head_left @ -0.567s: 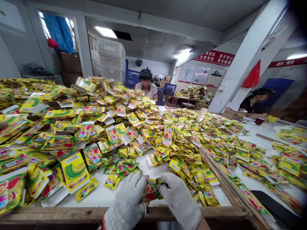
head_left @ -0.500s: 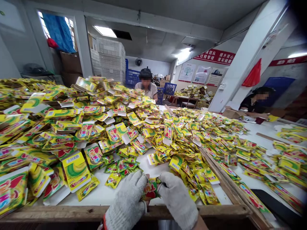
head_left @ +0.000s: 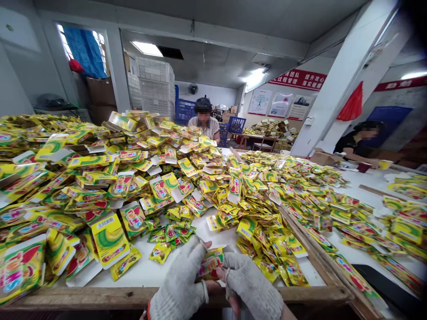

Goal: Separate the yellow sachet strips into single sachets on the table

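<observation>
My left hand [head_left: 183, 280], in a pale knitted glove with bare fingertips, holds the left side of a small candy box [head_left: 211, 262] above the table's front edge. The box is green and yellow with colourful lettering. My right hand [head_left: 251, 282], gloved the same way, pinches its right end with thumb and fingers. Both hands partly cover the box. Small green sachets [head_left: 171, 232] and a yellow sachet [head_left: 160, 252] lie on the white tabletop [head_left: 147, 271] just beyond my left hand. Yellow sachets [head_left: 276, 249] are heaped beyond my right hand.
A large heap of candy boxes [head_left: 110, 178] covers the left and middle of the table. A wooden rail [head_left: 110, 295] edges the front; another divider [head_left: 310, 244] runs at right. A dark phone-like slab [head_left: 383, 284] lies beyond it. Two people sit across the room.
The box has turned so more of its lettered face shows. My right hand's fingers have shifted down and around its right end. The person at right has extended an arm.
</observation>
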`<state>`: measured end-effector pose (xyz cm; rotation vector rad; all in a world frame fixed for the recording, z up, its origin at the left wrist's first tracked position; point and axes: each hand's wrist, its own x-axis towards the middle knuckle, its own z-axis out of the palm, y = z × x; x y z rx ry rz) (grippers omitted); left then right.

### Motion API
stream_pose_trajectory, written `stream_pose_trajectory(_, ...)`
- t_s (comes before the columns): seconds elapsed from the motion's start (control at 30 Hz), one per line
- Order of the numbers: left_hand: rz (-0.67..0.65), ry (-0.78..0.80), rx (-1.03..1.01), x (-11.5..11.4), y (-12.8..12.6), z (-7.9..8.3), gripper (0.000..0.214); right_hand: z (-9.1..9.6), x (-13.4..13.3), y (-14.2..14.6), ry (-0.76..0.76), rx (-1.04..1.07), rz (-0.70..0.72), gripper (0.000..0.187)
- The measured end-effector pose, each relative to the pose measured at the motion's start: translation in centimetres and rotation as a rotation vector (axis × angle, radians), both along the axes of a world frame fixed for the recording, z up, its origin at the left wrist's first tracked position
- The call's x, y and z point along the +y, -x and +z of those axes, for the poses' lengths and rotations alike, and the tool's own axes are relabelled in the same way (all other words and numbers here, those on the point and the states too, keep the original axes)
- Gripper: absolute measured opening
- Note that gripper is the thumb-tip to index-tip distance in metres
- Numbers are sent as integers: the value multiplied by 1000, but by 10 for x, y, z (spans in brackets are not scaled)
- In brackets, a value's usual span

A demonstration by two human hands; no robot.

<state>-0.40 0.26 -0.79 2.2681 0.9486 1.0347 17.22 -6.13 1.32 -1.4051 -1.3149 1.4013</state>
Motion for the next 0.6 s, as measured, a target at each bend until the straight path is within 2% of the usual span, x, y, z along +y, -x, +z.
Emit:
stream_pose_trajectory(0.1, 28, 351, -150, 2, 5, 17, 58, 0, 2, -4, -40, -90, -128, 46)
stream_pose_trajectory(0.17, -72, 616, -202, 1, 6, 26, 46, 2, 2, -5, -20, -145, -130, 44)
stream_pose_trajectory(0.23, -142, 751, -221, -1, 4, 30, 41, 6, 1, -4, -23, -258, -149, 41)
stream_pose_trajectory(0.33, -104, 755, -195, -4, 1, 28, 37, 9, 1, -8, -160, -448, -236, 33)
stream_pose_trajectory(0.4, -134, 731, -176, -2, 3, 29, 39, 12, 1, -20, -168, -465, -265, 33)
stream_pose_trajectory(0.43, -135, 696, -175, 2, 6, 30, 40, 15, 1, -30, -154, -402, -323, 32)
stream_pose_trajectory(0.5, -64, 555, -169, 16, 18, 37, 34, 26, -1, -56, -190, -171, -544, 27)
stream_pose_trajectory(0.53, 9, 458, -151, 25, 26, 42, 25, 33, -2, -70, -293, 13, -722, 24)
stream_pose_trajectory(0.6, 131, 282, -46, 43, 45, 50, 16, 47, -3, -92, -423, 164, -893, 30)
